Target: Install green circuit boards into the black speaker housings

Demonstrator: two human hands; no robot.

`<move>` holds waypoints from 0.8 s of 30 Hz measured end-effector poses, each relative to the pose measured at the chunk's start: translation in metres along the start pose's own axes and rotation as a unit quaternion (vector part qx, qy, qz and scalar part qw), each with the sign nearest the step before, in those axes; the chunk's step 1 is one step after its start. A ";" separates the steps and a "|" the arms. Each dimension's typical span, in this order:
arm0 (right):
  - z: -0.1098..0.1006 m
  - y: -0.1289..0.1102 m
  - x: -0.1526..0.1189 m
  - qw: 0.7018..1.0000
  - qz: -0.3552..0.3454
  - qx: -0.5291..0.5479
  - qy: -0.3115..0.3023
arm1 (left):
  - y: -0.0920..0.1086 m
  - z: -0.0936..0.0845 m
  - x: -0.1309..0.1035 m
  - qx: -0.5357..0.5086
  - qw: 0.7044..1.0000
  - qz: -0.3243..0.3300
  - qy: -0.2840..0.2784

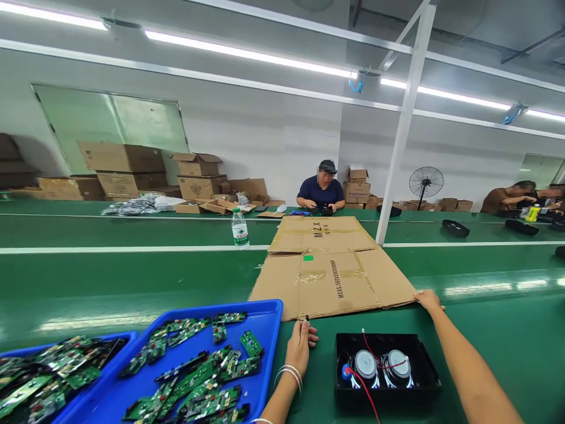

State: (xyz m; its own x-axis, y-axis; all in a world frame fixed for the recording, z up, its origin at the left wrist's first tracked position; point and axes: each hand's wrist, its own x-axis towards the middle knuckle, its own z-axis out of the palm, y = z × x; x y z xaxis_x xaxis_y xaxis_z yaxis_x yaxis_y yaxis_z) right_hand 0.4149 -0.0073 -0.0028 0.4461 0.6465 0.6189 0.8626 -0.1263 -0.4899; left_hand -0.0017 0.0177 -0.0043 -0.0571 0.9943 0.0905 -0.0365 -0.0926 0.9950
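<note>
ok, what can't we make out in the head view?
- Small dark thing at the left hand's fingertips: head view, too small to identify.
- Whatever lies under the cardboard: head view, hidden by the cardboard.
- Rest of the left blue tray: head view, cut off by the picture edge.
- Far end of the long red wire: head view, cut off by bottom edge.

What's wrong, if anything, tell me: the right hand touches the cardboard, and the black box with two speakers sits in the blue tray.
The black box with two speakers is not in the blue tray: the head view shows it on the green table. The right hand touches the cardboard.
</note>
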 end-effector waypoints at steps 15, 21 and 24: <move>-0.095 -0.137 -0.060 0.928 -0.108 0.082 -0.348 | 0.011 0.002 0.000 -0.040 0.996 -0.059 -0.046; -0.110 -0.193 -0.149 0.813 -0.455 0.046 -0.361 | 0.061 -0.008 -0.006 -0.117 0.988 -0.083 -0.062; -0.100 -0.204 -0.165 0.802 -0.493 0.066 -0.333 | 0.088 -0.013 -0.017 -0.142 0.982 -0.092 -0.087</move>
State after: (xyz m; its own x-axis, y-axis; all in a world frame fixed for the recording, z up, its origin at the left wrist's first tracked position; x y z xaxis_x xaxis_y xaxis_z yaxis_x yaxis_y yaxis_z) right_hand 0.1893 -0.1635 0.0558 -0.6996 0.6474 0.3022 0.6660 0.7441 -0.0523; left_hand -0.0168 -0.0084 0.0816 0.1476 0.9872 -0.0599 -0.3075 0.1034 0.9459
